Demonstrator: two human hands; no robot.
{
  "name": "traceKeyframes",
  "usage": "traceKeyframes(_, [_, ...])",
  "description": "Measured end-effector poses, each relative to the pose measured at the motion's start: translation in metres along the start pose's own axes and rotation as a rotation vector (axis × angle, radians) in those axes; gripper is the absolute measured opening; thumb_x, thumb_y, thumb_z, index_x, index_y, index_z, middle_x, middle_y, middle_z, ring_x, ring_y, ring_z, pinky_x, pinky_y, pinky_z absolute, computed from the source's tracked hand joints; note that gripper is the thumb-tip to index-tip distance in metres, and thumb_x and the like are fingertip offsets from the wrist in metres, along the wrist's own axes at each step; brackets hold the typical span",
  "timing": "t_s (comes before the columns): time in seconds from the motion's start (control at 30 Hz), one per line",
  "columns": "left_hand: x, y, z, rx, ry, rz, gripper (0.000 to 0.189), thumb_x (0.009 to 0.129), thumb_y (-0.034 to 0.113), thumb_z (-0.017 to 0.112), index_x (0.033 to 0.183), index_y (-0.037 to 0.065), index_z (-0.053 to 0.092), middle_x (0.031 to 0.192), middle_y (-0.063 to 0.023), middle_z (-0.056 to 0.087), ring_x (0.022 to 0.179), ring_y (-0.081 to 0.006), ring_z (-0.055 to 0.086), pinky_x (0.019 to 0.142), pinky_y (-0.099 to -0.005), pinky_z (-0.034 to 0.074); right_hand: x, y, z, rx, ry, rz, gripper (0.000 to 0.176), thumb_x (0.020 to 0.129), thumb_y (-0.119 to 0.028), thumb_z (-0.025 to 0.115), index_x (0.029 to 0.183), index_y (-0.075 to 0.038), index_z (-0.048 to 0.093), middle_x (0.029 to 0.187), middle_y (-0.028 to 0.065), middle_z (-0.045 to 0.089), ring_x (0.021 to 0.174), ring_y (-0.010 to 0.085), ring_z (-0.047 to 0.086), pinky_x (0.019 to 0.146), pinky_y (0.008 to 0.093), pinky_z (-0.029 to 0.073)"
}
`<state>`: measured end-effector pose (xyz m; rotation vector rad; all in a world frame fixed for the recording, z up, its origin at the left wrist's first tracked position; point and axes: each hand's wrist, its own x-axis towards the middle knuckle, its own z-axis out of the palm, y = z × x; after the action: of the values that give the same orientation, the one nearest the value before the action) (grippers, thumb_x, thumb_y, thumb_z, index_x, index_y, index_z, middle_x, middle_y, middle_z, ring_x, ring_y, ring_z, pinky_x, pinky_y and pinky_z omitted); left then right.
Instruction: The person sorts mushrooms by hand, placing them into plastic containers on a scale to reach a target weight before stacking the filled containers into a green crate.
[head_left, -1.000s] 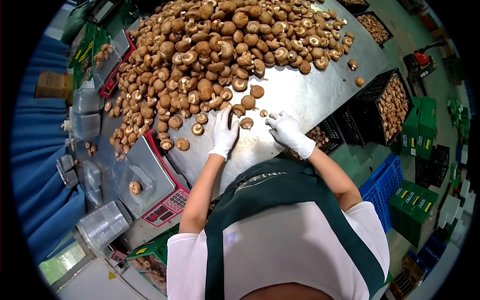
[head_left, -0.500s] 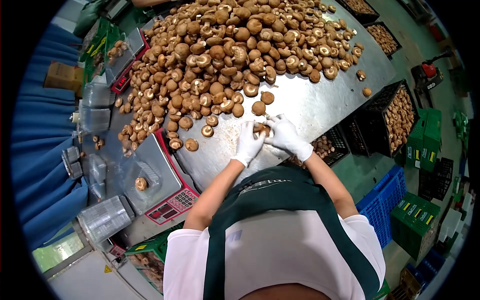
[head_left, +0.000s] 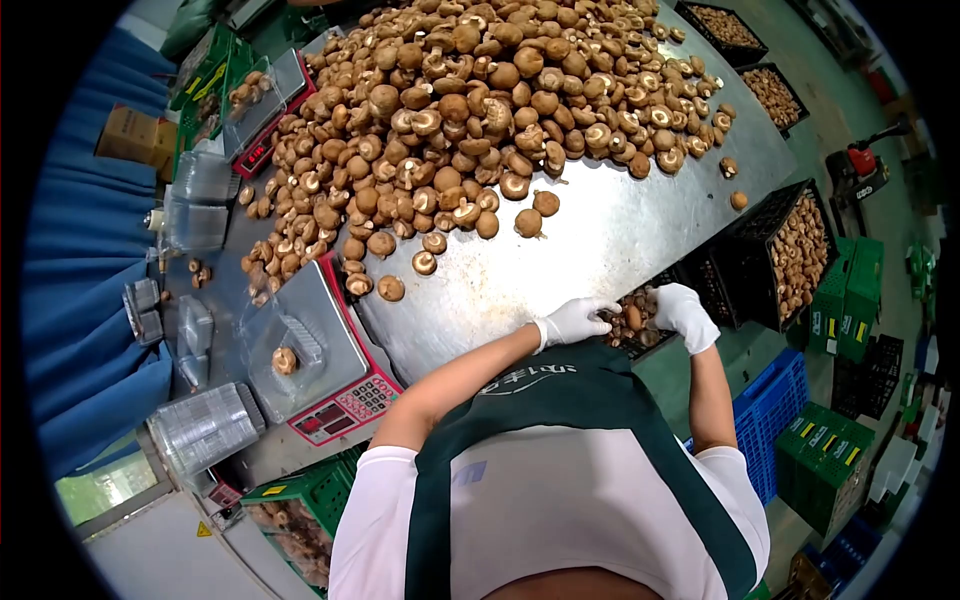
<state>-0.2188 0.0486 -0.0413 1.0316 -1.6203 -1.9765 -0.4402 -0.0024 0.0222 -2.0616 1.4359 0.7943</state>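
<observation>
My left hand [head_left: 578,322], in a white glove, is at the table's near edge, its thumb and fingers apart with nothing seen between them. My right hand [head_left: 686,314], also white-gloved, is bent over the right side of a black crate of mushrooms [head_left: 640,335] below the edge; its fingertips are hidden. Between the hands a brown mushroom [head_left: 633,318] shows over the crate, not clearly touched by either. A large heap of mushrooms [head_left: 460,110] covers the far part of the metal table [head_left: 480,285]. Two loose mushrooms [head_left: 528,222] lie in front of the heap.
On the left, a red-rimmed scale [head_left: 345,400] bears a clear plastic tray with one mushroom [head_left: 285,360]. Stacked clear trays [head_left: 208,430] stand beside it. At right are a black crate full of mushrooms [head_left: 800,250], a blue crate [head_left: 770,420] and green crates [head_left: 825,450].
Both hands have moved right from the tabletop to the crate at the edge and have come apart. The mushroom they held together is no longer between them on the table. The view has shifted slightly.
</observation>
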Motion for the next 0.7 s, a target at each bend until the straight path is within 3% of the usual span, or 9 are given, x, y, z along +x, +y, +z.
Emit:
traceKeyframes(0.1, [-0.01, 0.005, -0.015, 0.19, 0.193, -0.021, 0.03, 0.082, 0.01, 0.059, 0.112, 0.006, 0.059, 0.106, -0.0081, 0.062, 0.089, -0.0162, 0.061, 0.082, -0.0274, 0.049, -0.004, 0.01, -0.004, 0.196, 0.213, 0.062, 0.038, 0.066, -0.025, 0.07, 0.1, -0.01, 0.066, 0.082, 0.0137, 0.066, 0.077, 0.0316, 0.064, 0.069, 0.038, 0.051])
traceKeyframes(0.2, [-0.035, 0.018, -0.049, 0.362, 0.6, 0.184, 0.025, 0.078, 0.013, 0.055, 0.1, 0.003, 0.061, 0.101, -0.0116, 0.061, 0.094, -0.0246, 0.059, 0.085, -0.0338, 0.047, 0.016, -0.011, -0.009, 0.358, 0.389, -0.037, 0.033, 0.073, -0.025, 0.066, 0.101, -0.008, 0.065, 0.082, 0.0157, 0.066, 0.076, 0.0328, 0.063, 0.07, 0.0389, 0.05])
traceKeyframes(0.3, [-0.059, 0.017, -0.105, 0.751, 0.885, 0.06, 0.03, 0.08, 0.015, 0.057, 0.109, 0.007, 0.059, 0.124, -0.0171, 0.05, 0.116, -0.0319, 0.047, 0.101, -0.0395, 0.035, 0.054, -0.054, -0.019, 0.566, 0.542, -0.248, 0.027, 0.076, -0.024, 0.063, 0.097, -0.007, 0.065, 0.081, 0.0169, 0.065, 0.076, 0.0348, 0.062, 0.072, 0.0403, 0.05])
traceKeyframes(0.37, [-0.076, 0.022, -0.141, 0.953, 1.07, 0.107, 0.037, 0.078, 0.018, 0.059, 0.114, 0.01, 0.056, 0.131, -0.0155, 0.045, 0.121, -0.0336, 0.04, 0.103, -0.0438, 0.029, 0.077, -0.091, -0.034, 0.523, 0.543, -0.309, 0.031, 0.075, -0.021, 0.063, 0.103, -0.008, 0.062, 0.093, 0.0169, 0.065, 0.083, 0.0333, 0.062, 0.073, 0.0395, 0.05])
traceKeyframes(0.43, [-0.089, 0.04, -0.166, 1.151, 1.075, -0.106, 0.054, 0.078, 0.028, 0.063, 0.127, 0.014, 0.048, 0.141, -0.0156, 0.031, 0.129, -0.0344, 0.031, 0.106, -0.0494, 0.023, 0.092, -0.129, -0.045, 0.38, 0.804, -0.48, 0.041, 0.073, -0.019, 0.063, 0.112, -0.01, 0.057, 0.111, 0.0166, 0.06, 0.092, 0.031, 0.06, 0.075, 0.0384, 0.05])
traceKeyframes(0.5, [-0.095, 0.036, -0.179, 1.278, 0.926, -0.248, 0.066, 0.077, 0.033, 0.064, 0.136, 0.018, 0.039, 0.146, -0.0141, 0.025, 0.133, -0.0343, 0.025, 0.107, -0.0526, 0.019, 0.117, -0.155, -0.042, 0.146, 0.682, -0.394, 0.05, 0.071, -0.015, 0.062, 0.12, -0.011, 0.051, 0.121, 0.0159, 0.054, 0.096, 0.0294, 0.058, 0.075, 0.0381, 0.051])
traceKeyframes(0.57, [-0.098, 0.021, -0.173, 1.397, 0.833, -0.275, 0.079, 0.076, 0.035, 0.062, 0.143, 0.021, 0.023, 0.147, -0.0122, 0.022, 0.136, -0.0339, 0.018, 0.107, -0.0571, 0.016, 0.124, -0.163, -0.045, 0.257, 0.723, -0.398, 0.041, 0.072, -0.012, 0.06, 0.113, -0.006, 0.055, 0.111, 0.0169, 0.059, 0.092, 0.0324, 0.059, 0.075, 0.038, 0.051])
traceKeyframes(0.67, [-0.105, 0.018, -0.136, 1.36, 0.77, -0.258, 0.073, 0.078, 0.039, 0.059, 0.14, 0.014, 0.028, 0.145, -0.0128, 0.027, 0.134, -0.0341, 0.021, 0.107, -0.0572, 0.015, 0.112, -0.159, -0.047, 0.96, 0.381, -0.411, 0.034, 0.076, -0.012, 0.061, 0.106, 0.003, 0.06, 0.098, 0.0174, 0.065, 0.088, 0.0289, 0.063, 0.079, 0.0309, 0.05])
traceKeyframes(0.7, [-0.109, 0.006, -0.125, 1.277, 0.749, -0.246, 0.069, 0.08, 0.039, 0.057, 0.138, 0.011, 0.032, 0.143, -0.0129, 0.03, 0.134, -0.0341, 0.023, 0.107, -0.057, 0.015, 0.113, -0.155, -0.04, 0.959, 0.377, -0.41, 0.034, 0.076, -0.012, 0.061, 0.106, 0.003, 0.06, 0.098, 0.0174, 0.065, 0.088, 0.0289, 0.063, 0.079, 0.0309, 0.05])
